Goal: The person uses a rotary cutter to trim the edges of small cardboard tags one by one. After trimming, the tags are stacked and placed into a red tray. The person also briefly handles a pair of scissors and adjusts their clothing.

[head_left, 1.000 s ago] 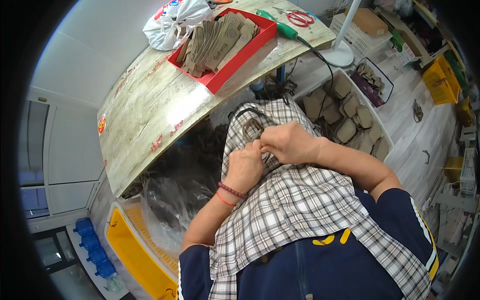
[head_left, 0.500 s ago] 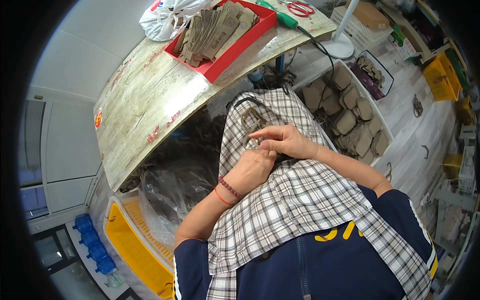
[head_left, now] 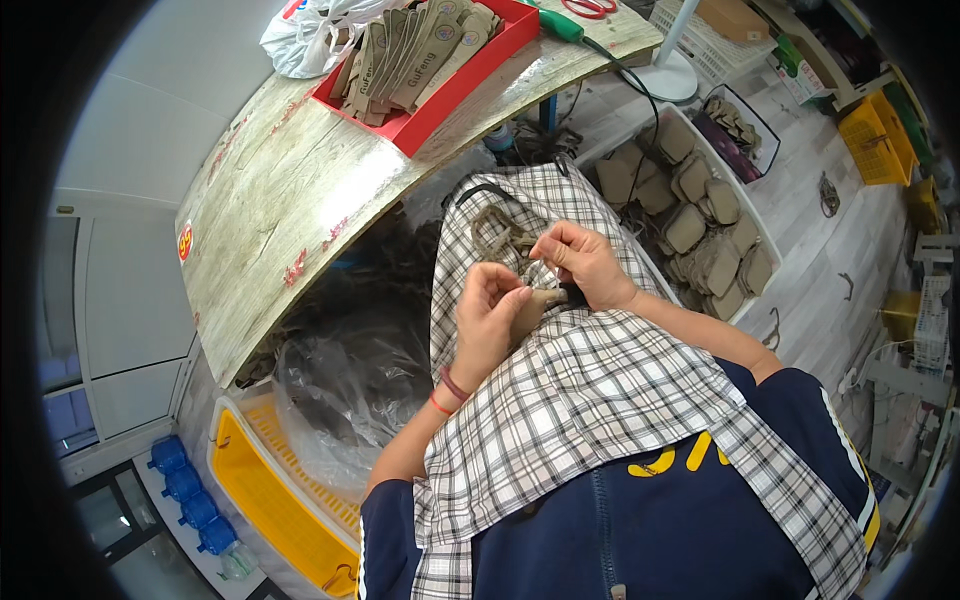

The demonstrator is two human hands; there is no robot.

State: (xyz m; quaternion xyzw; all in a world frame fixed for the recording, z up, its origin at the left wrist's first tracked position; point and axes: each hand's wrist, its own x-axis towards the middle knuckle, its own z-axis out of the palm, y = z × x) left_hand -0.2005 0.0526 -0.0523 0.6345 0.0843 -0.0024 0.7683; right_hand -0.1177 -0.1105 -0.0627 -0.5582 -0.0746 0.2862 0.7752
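Note:
On my lap, over a checked apron, lies a small tan fabric piece beside a loose bundle of grey-brown cord. My left hand is closed in a pinch just above the tan piece, thumb against fingertips. Facing it, my right hand pinches too, its fingertips close to the cord's near end. Something thin and pale shows between the two hands, too small to name. What exactly each pinch holds is hidden.
A worktable carries a red box of tan strips, a white plastic bag and a green-handled tool. At right stands a white bin of tan pads; at lower left, a yellow basket beside a clear plastic bag.
My hands were close together, the right over the left; now they have come apart, each pinching. The tan piece between them has come into sight. The view has shifted slightly.

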